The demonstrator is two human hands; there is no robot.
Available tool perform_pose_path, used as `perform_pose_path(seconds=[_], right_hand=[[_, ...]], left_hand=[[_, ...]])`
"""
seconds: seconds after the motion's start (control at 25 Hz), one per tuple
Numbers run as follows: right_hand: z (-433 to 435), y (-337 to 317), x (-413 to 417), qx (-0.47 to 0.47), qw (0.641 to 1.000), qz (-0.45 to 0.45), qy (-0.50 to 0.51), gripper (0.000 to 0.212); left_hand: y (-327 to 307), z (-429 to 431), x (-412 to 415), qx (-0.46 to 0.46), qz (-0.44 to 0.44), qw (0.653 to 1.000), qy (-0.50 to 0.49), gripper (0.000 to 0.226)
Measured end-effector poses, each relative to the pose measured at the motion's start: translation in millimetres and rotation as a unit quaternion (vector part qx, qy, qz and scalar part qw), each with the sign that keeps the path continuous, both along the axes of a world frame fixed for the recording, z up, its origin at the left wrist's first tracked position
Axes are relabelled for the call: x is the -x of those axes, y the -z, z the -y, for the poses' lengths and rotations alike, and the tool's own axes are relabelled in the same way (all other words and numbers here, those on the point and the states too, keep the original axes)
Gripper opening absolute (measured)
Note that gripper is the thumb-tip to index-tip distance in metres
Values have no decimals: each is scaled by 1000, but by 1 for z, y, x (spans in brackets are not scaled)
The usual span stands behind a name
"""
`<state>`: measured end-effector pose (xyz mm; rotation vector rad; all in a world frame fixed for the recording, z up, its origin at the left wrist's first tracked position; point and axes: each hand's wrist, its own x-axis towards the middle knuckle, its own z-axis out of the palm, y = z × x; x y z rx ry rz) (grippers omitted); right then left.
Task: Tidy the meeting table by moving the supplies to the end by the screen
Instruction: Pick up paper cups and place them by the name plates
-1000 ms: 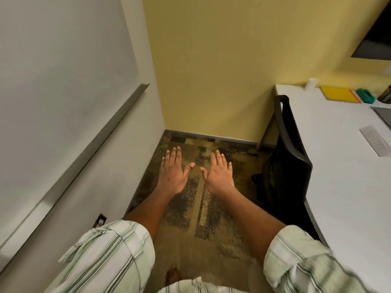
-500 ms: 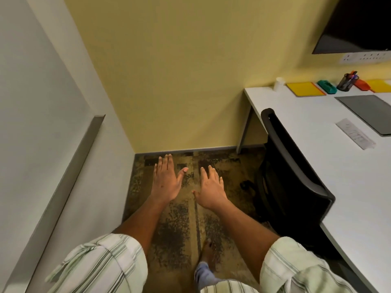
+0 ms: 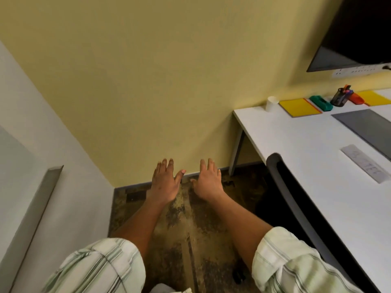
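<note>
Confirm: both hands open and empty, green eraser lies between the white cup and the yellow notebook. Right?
Not quite. The head view shows the green eraser between the yellow notebook and the pen pot; the white cup stands on the notebook's other side. Left hand and right hand are open and empty, as said.

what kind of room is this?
Probably a small office meeting room: a wall-mounted screen above a white table, a black office chair tucked in, and a pen holder beside yellow notepads.
</note>
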<state>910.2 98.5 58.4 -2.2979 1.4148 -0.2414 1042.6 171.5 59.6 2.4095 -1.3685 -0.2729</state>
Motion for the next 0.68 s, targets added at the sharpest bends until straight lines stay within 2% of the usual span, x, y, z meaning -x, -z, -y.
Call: perform_pose_path(seconds=[0.16, 0.4, 0.56, 0.68], right_hand=[[72, 6, -14, 4, 998, -1, 56, 80], [190, 12, -34, 13, 987, -21, 161, 82], [260, 2, -48, 0, 967, -19, 255, 82], [299, 0, -51, -2, 952, -3, 305, 80]], left_hand=[[18, 78, -21, -20, -36, 999, -10, 77], [15, 237, -53, 16, -33, 991, 130, 77], [0, 331, -72, 28, -20, 965, 259, 74], [1, 394, -81, 15, -26, 956, 293, 75]])
